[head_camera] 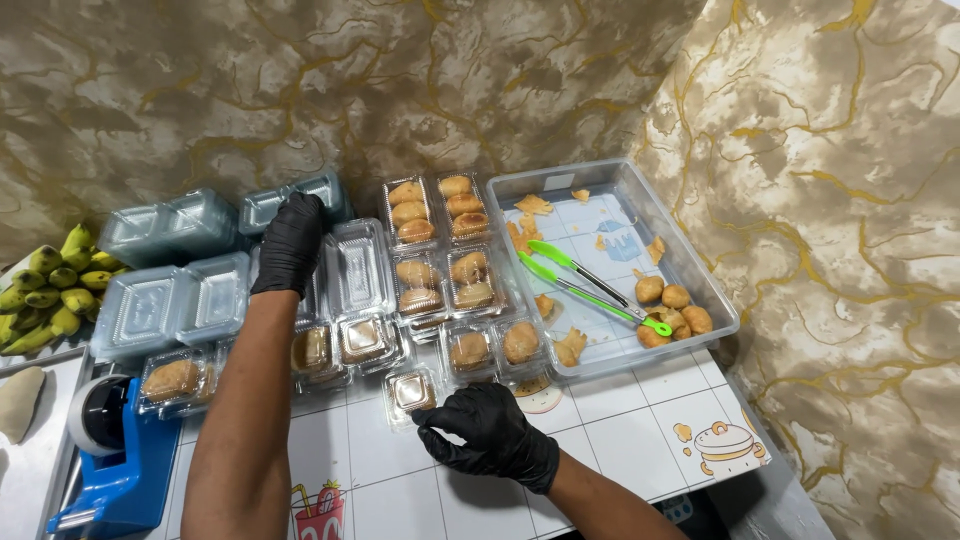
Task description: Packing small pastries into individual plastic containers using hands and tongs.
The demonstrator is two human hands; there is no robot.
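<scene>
A white tiled-pattern tabletop (600, 440) set against a gold-veined marbled wall carries everything, and the largest thing on it is the clear rectangular plastic tray (700, 275) at the right, holding a few round golden pastries (672, 305), loose crumbs and a pair of green-handled tongs (590, 285) laid diagonally inside, where they are within easy reach. Left of the tray, filled clear clamshell boxes of pastries (438, 240) sit closed and side by side in rows, while stacks of empty clear plastic clamshell boxes (175, 280) stand further left, apart from the filled ones. A bunch of small green-yellow bananas (45, 290) lies at the far left edge, and a blue tape dispenser (110, 455) sits at the near left corner. The left hand (290, 240), in a black glove, rests palm-down with fingers loosely spread on the stacked empty boxes, seemingly steadying them. The right hand (490, 430), also black-gloved, has its fingertips pinched on the near edge of a small clear single-pastry box (410, 392) lying on the tabletop just before the filled rows.
</scene>
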